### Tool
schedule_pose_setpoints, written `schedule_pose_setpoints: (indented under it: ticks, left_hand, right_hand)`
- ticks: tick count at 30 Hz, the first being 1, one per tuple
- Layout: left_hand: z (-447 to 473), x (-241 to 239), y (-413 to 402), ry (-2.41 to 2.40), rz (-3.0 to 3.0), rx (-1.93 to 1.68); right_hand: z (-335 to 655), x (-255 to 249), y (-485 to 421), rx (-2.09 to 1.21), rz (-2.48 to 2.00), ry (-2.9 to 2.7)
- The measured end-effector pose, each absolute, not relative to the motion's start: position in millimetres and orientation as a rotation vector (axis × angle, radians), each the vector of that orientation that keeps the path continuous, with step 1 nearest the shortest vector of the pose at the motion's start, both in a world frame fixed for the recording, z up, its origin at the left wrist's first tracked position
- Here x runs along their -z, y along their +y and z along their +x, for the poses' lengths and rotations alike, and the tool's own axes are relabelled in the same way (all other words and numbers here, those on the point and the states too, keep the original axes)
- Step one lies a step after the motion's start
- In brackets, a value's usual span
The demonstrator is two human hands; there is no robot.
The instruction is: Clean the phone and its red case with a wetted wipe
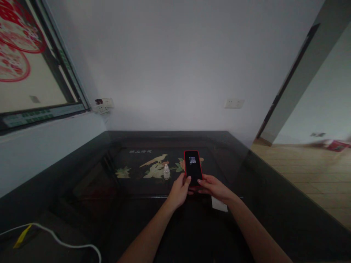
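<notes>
A smartphone [193, 170] in a red case is held up between both hands, its dark screen showing "1000" in white digits. My left hand [180, 188] grips its lower left side, thumb along the edge of the screen. On the lower right, my right hand [212, 186] is closed around the phone with the thumb at its edge. The fingers behind the phone are partly hidden. Left of the phone, a small white dropper bottle [166, 172] stands upright on the table, apart from both hands. A white slip, perhaps paper [219, 204], lies beneath my right wrist, partly covered.
The glossy black table [131, 219] bears a painted bird and flowers and meets a white wall. A white cable [63, 243] with a yellow tag [22, 236] runs at lower left. Wall sockets [234, 103] are above the table. A window [35, 73] is at left; a red box [338, 145] is on the floor.
</notes>
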State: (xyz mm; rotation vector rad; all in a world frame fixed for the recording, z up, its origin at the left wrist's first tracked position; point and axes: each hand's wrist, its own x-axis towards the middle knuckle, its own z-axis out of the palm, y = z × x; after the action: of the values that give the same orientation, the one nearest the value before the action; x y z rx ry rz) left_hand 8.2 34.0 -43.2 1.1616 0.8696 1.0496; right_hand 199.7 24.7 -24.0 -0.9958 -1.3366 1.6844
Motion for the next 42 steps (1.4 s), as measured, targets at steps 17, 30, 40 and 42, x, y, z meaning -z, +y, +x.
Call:
schedule_pose_setpoints:
  ticks: [17,30,40,42]
  left_hand:
    - [7,34,27,0.851,1.317,-0.823]
    - [4,41,27,0.989,1.535,-0.674]
    - [-1,41,31,0.89,1.434,-0.589]
    - [0,40,31,0.889,1.415,-0.59]
  right_hand:
    - [192,13,23,-1.535,-0.957,-1.073]
    - [192,30,33,-1.384,-1.067,-1.109]
    - [193,26,32,-1.357,-1.096,-1.116]
    - [193,25,31,-1.36,-1.094,-1.12]
